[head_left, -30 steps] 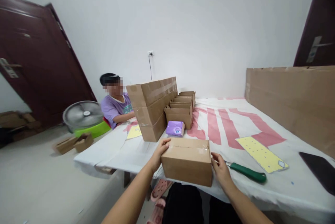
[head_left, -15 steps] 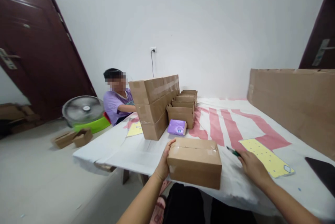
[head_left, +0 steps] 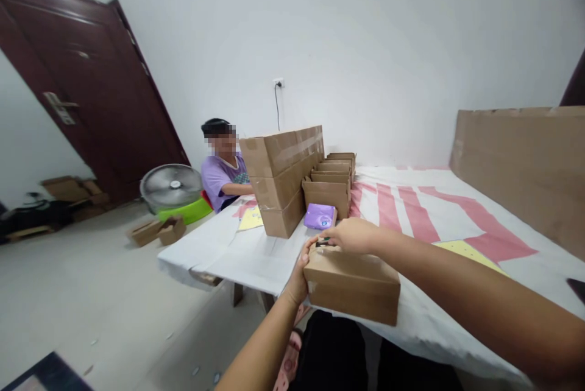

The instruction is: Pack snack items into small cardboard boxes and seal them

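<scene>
A taped cardboard box (head_left: 351,290) lies near the table's front edge, closed on top. My left hand (head_left: 299,272) grips its left end, fingers at the upper corner. My right hand (head_left: 356,235) is over the box's top, closed around a small utility knife (head_left: 323,243) with a dark blade and a bit of green. The knife is at the top's left end, beside my left fingertips; whether its blade has entered the tape is hidden. Just behind the box is a purple plastic-wrapped pack (head_left: 320,216).
Stacked closed boxes (head_left: 278,190) stand left of a row of open boxes (head_left: 326,193). A co-worker (head_left: 223,172) sits beyond the stack. A large cardboard panel (head_left: 516,165) stands at right, a yellow patterned sheet (head_left: 470,252) before it. A fan (head_left: 173,187) is on the floor.
My right hand has moved left with the utility knife, from the tablecloth beside the yellow sheet to the box's top left end. My left hand still grips the box. The view has turned left.
</scene>
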Tool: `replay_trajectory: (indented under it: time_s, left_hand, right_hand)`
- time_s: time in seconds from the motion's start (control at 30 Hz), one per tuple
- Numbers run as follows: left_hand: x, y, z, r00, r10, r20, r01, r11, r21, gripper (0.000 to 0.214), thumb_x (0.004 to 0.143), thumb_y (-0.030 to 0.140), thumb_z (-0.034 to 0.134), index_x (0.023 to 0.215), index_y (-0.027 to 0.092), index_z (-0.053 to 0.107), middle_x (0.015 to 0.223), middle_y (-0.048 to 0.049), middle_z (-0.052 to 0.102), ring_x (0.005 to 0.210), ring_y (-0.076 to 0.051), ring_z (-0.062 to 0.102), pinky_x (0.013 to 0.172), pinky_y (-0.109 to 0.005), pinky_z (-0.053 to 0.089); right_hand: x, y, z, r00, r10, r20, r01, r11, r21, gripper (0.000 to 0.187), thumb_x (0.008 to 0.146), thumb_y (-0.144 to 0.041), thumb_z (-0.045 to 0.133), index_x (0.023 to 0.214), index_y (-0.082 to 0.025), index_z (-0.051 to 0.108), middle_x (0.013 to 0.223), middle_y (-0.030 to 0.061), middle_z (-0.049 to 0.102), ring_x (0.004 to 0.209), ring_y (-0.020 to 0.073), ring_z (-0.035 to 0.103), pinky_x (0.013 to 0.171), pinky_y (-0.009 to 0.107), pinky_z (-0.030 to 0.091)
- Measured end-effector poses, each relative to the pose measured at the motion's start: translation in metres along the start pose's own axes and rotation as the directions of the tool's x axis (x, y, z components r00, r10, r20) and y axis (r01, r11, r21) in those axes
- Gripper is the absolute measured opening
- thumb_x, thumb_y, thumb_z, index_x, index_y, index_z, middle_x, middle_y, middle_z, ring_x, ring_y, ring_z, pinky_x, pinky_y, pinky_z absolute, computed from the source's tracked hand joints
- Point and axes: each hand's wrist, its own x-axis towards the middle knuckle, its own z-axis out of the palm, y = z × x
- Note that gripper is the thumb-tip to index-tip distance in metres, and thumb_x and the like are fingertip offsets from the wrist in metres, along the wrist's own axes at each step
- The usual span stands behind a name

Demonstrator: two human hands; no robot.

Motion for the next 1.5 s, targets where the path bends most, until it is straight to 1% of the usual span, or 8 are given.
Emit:
replay_trajectory:
  time_s: [0.17,0.4,0.57,0.77,0.9,1.23,1.33,1.5]
  left_hand:
    - [0.002,-0.005,-0.006,1.0,0.03,-0.002,-0.03,0.999,-0.044,0.069,0.069,0.057,0.061,0.127,0.022,0.048,0.125,-0.0095,0.057,0.109,-0.033,0.056,0.094,-0.044,0.041]
    - [0.0,-0.006,-0.007,1.0,0.021,-0.012,-0.021,0.999,-0.024,0.07,0.069,0.057,0.061,0.128,0.023,0.048,0.125,-0.009,0.058,0.109,-0.033,0.056,0.096,-0.045,0.039]
    - [0.001,-0.006,-0.006,0.999,0.036,-0.04,-0.036,0.999,0.004,0.068,0.068,0.057,0.06,0.126,0.023,0.05,0.124,-0.0081,0.059,0.111,-0.032,0.055,0.097,-0.043,0.038]
    - [0.002,-0.004,-0.004,0.999,0.03,-0.021,-0.03,0.999,0.02,0.07,0.067,0.06,0.06,0.125,0.022,0.05,0.126,-0.0092,0.058,0.113,-0.033,0.053,0.098,-0.045,0.037]
    - [0.002,-0.002,-0.003,0.999,0.041,-0.012,-0.04,0.999,0.035,0.07,0.068,0.06,0.06,0.125,0.02,0.05,0.127,-0.0101,0.057,0.113,-0.034,0.053,0.098,-0.044,0.037]
    - [0.002,-0.004,-0.008,0.999,0.016,-0.038,-0.013,0.998,0.069,0.073,0.065,0.062,0.06,0.125,0.022,0.05,0.122,-0.0079,0.057,0.109,-0.032,0.054,0.095,-0.042,0.039]
    - [0.002,-0.003,-0.007,0.999,0.014,-0.044,-0.011,0.997,0.072,0.072,0.065,0.061,0.061,0.125,0.021,0.051,0.123,-0.0082,0.057,0.11,-0.032,0.054,0.095,-0.042,0.039]
    - [0.001,-0.001,-0.005,0.998,0.015,-0.058,-0.009,0.995,0.103,0.074,0.065,0.062,0.061,0.126,0.021,0.05,0.124,-0.0088,0.057,0.111,-0.032,0.053,0.095,-0.041,0.039]
  right_hand:
    - [0.02,-0.005,-0.005,0.996,-0.023,0.085,0.029,0.997,-0.068,0.034,0.09,-0.029,0.045,0.119,-0.028,0.063,0.101,0.0087,0.072,0.088,0.0232,0.068,0.069,0.028,0.046]
    - [0.029,-0.024,-0.036,0.966,-0.037,0.255,0.08,0.984,-0.16,0.027,0.085,-0.022,0.053,0.106,-0.022,0.071,0.101,0.0102,0.072,0.089,0.0256,0.067,0.07,0.032,0.047]
    - [0.038,-0.027,-0.047,0.944,-0.017,0.329,0.069,0.987,-0.146,0.022,0.083,-0.023,0.056,0.096,-0.021,0.074,0.079,0.0054,0.074,0.072,0.0203,0.068,0.067,0.029,0.048]
    - [0.041,-0.029,-0.041,0.957,0.001,0.289,0.05,0.984,-0.171,0.017,0.078,-0.02,0.06,0.088,-0.019,0.075,0.088,0.0088,0.073,0.084,0.0252,0.068,0.072,0.034,0.049]
    - [0.041,-0.031,-0.037,0.967,0.045,0.251,0.003,0.982,-0.189,0.008,0.071,-0.017,0.066,0.075,-0.017,0.073,0.082,0.0102,0.073,0.083,0.0277,0.067,0.072,0.037,0.05]
    - [-0.012,-0.003,-0.038,0.963,0.129,0.237,-0.078,0.974,-0.214,0.01,0.07,-0.02,0.066,0.076,-0.02,0.073,0.072,0.0047,0.072,0.075,0.0203,0.066,0.067,0.029,0.048]
    - [-0.035,0.017,-0.033,0.953,0.177,0.247,-0.139,0.976,-0.166,0.003,0.066,-0.022,0.069,0.064,-0.021,0.07,0.063,0.0028,0.069,0.068,0.0186,0.065,0.063,0.028,0.045]
    - [-0.063,0.036,-0.026,0.955,0.218,0.201,-0.208,0.976,-0.069,0.013,0.062,-0.02,0.07,0.05,-0.022,0.063,0.05,-0.0017,0.061,0.055,0.0156,0.061,0.058,0.027,0.041]
